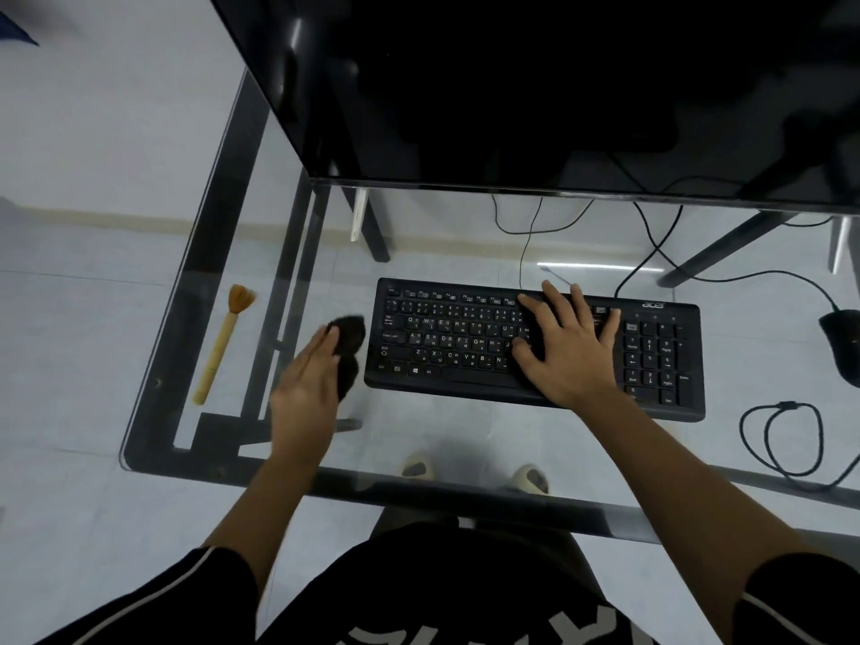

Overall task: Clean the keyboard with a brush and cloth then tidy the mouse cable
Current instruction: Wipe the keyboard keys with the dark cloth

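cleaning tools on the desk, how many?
2. The brush lies far left; the cloth is beside the keyboard's left end, touched by the left hand.

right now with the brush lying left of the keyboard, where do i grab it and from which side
Take the brush at mid-handle, coming down from above: it lies flat on the glass desk, bristles at the far end, bare straight handle pointing toward you. The left hand is nearer.
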